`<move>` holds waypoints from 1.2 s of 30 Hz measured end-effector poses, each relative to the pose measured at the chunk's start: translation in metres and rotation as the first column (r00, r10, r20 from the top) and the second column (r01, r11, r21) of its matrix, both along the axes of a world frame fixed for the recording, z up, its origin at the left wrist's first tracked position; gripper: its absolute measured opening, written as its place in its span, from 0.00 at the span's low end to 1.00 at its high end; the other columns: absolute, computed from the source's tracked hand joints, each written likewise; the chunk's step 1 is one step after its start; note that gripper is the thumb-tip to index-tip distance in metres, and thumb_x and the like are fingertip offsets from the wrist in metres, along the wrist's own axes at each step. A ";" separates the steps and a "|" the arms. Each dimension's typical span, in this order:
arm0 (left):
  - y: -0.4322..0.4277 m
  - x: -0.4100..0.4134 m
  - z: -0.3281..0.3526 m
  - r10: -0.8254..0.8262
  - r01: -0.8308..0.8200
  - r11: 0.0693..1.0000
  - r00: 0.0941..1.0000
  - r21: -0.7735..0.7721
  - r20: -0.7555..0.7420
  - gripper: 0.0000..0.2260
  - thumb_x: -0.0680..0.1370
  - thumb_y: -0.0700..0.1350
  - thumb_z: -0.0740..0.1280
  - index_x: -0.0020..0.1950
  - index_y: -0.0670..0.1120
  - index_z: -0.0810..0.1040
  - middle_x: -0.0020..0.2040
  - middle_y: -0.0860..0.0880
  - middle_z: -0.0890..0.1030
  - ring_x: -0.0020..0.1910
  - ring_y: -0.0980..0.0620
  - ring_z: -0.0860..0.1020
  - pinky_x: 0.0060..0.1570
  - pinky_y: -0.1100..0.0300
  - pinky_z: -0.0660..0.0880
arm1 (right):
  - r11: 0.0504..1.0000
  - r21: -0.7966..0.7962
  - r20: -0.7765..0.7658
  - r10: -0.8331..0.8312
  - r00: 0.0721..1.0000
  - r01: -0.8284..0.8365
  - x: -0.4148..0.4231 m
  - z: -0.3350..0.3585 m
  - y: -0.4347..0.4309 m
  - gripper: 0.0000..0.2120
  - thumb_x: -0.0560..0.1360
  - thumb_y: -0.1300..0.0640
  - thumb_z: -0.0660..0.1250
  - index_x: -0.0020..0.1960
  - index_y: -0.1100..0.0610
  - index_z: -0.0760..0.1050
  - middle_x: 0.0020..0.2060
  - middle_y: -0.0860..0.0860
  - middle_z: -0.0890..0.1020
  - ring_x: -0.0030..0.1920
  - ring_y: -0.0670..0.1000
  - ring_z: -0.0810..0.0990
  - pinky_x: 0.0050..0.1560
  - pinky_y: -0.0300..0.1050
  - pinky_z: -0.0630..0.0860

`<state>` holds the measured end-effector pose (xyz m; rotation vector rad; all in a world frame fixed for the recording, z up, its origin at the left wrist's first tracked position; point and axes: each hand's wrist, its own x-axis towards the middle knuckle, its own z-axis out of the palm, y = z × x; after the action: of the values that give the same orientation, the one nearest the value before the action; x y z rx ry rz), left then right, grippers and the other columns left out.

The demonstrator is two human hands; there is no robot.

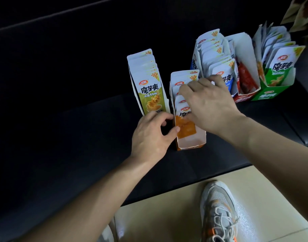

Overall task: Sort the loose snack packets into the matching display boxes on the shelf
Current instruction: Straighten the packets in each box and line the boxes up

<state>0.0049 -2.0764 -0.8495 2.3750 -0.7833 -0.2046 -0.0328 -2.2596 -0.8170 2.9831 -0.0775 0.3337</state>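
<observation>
While the sorting is being done, the items are being listed by size.

Dark shelf (62, 137): five cardboard display boxes are being carried on it.

Blue box (210, 55), red box (245, 95) and green box (272, 91): being kept side by side at the far right, with packets standing upright in them.

Yellow-green box (149, 95): being kept just left of the orange box (191, 144), and full.

Orange box: partly filled, its near end bare. Its left wall is being pinched between the thumb and curled fingers of the left hand (149, 137).

Right hand (207, 105): its fingers are being curled together over the tops of the orange packets (185, 126) standing in that box, thumb against their faces.

Packets: being judged light, thin, slick and floppy. They are best taken by the stiffer sealed top edge while the flimsy box is being braced.
</observation>
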 end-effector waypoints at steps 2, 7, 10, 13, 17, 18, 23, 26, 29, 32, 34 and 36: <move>0.000 0.000 -0.001 0.000 0.000 1.000 1.000 0.001 0.007 0.14 0.76 0.59 0.70 0.60 0.57 0.79 0.50 0.58 0.74 0.51 0.57 0.73 0.48 0.59 0.74 | 0.999 -0.036 0.012 -0.011 1.000 0.012 0.002 -0.001 0.000 0.32 0.59 0.50 0.81 0.58 0.59 0.74 0.54 0.58 0.77 0.54 0.62 0.75 0.57 0.59 0.68; -0.001 -0.001 -0.001 0.005 -0.005 1.000 1.000 0.009 0.013 0.14 0.76 0.59 0.70 0.60 0.57 0.79 0.49 0.58 0.73 0.52 0.57 0.72 0.47 0.60 0.72 | 0.998 -0.060 0.081 0.004 0.997 0.001 -0.002 -0.008 0.001 0.36 0.61 0.53 0.79 0.65 0.58 0.69 0.65 0.59 0.71 0.61 0.62 0.70 0.61 0.59 0.66; -0.001 -0.001 0.000 0.005 -0.005 1.000 1.000 0.020 0.014 0.15 0.76 0.59 0.70 0.60 0.57 0.79 0.49 0.58 0.74 0.52 0.57 0.72 0.47 0.61 0.71 | 0.998 -0.052 0.083 -0.017 0.996 0.021 -0.006 -0.015 0.003 0.42 0.62 0.56 0.78 0.71 0.58 0.64 0.58 0.59 0.73 0.55 0.62 0.73 0.60 0.58 0.65; 0.000 0.000 -0.001 0.005 -0.005 1.000 1.000 0.016 0.003 0.15 0.76 0.59 0.70 0.61 0.57 0.79 0.50 0.58 0.74 0.52 0.57 0.72 0.48 0.60 0.73 | 0.999 -0.048 0.063 -0.013 0.998 0.016 -0.006 -0.014 0.002 0.37 0.60 0.54 0.80 0.65 0.60 0.70 0.52 0.59 0.75 0.51 0.62 0.75 0.56 0.59 0.66; -0.001 0.000 -0.001 0.005 -0.005 1.000 1.000 0.003 -0.004 0.16 0.76 0.59 0.70 0.61 0.57 0.79 0.51 0.57 0.74 0.53 0.57 0.73 0.48 0.60 0.73 | 0.999 -0.039 -0.087 0.023 0.996 -0.027 -0.002 0.000 -0.003 0.33 0.58 0.47 0.82 0.56 0.58 0.73 0.47 0.56 0.79 0.46 0.60 0.80 0.58 0.55 0.62; -0.001 0.000 -0.001 0.006 -0.006 1.000 1.000 0.001 -0.005 0.16 0.76 0.59 0.70 0.61 0.57 0.79 0.51 0.57 0.74 0.53 0.57 0.73 0.48 0.60 0.73 | 0.998 -0.041 -0.146 0.030 0.989 -0.037 -0.002 0.004 -0.003 0.32 0.61 0.45 0.81 0.58 0.57 0.73 0.46 0.54 0.81 0.44 0.59 0.81 0.59 0.53 0.62; -0.001 0.001 -0.001 0.004 -0.004 1.000 1.000 -0.005 0.001 0.15 0.76 0.59 0.70 0.60 0.56 0.79 0.50 0.57 0.75 0.52 0.57 0.73 0.47 0.60 0.74 | 0.997 -0.036 -0.074 0.065 0.995 -0.068 -0.001 0.003 -0.005 0.28 0.61 0.50 0.80 0.57 0.55 0.74 0.42 0.52 0.83 0.43 0.58 0.83 0.57 0.53 0.61; -0.002 0.002 -0.001 0.007 -0.007 1.000 1.000 -0.012 -0.004 0.15 0.76 0.58 0.71 0.60 0.56 0.80 0.49 0.56 0.75 0.51 0.56 0.74 0.47 0.59 0.75 | 0.998 -0.017 0.047 0.063 0.997 -0.062 -0.003 -0.002 -0.007 0.25 0.62 0.58 0.78 0.56 0.55 0.73 0.43 0.53 0.83 0.43 0.59 0.82 0.56 0.53 0.61; -0.003 0.001 0.001 -0.005 0.005 1.000 1.000 0.000 0.002 0.15 0.76 0.58 0.70 0.61 0.57 0.79 0.50 0.57 0.75 0.51 0.56 0.73 0.47 0.60 0.74 | 0.999 -0.031 0.032 0.021 0.999 -0.020 -0.003 -0.008 -0.006 0.27 0.61 0.56 0.79 0.56 0.57 0.72 0.43 0.54 0.81 0.45 0.60 0.81 0.58 0.54 0.62; -0.002 0.001 0.002 -0.015 0.015 1.000 1.000 0.006 0.005 0.15 0.76 0.58 0.70 0.61 0.57 0.79 0.50 0.57 0.74 0.52 0.56 0.73 0.48 0.60 0.73 | 1.000 0.021 -0.023 0.016 1.000 -0.015 0.000 -0.009 -0.005 0.33 0.59 0.53 0.82 0.59 0.58 0.71 0.52 0.57 0.78 0.52 0.62 0.78 0.61 0.59 0.66; -0.001 0.002 0.001 -0.012 0.012 1.000 1.000 0.003 0.008 0.15 0.76 0.58 0.70 0.61 0.57 0.79 0.49 0.57 0.74 0.52 0.56 0.73 0.47 0.60 0.73 | 0.999 0.041 -0.047 0.028 0.998 -0.026 -0.001 -0.008 -0.002 0.34 0.59 0.54 0.81 0.60 0.59 0.71 0.59 0.59 0.75 0.54 0.64 0.78 0.61 0.59 0.69; -0.001 0.002 0.000 -0.009 0.009 1.000 1.000 0.000 0.008 0.14 0.76 0.59 0.70 0.61 0.57 0.79 0.49 0.57 0.74 0.51 0.57 0.73 0.47 0.61 0.72 | 0.999 0.043 -0.054 0.022 0.998 -0.020 -0.001 -0.008 -0.001 0.33 0.59 0.56 0.81 0.60 0.59 0.71 0.62 0.60 0.74 0.53 0.64 0.79 0.58 0.58 0.71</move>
<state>0.0065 -2.0773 -0.8493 2.3741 -0.7981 -0.1991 -0.0343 -2.2603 -0.8253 3.0347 -0.0476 0.2555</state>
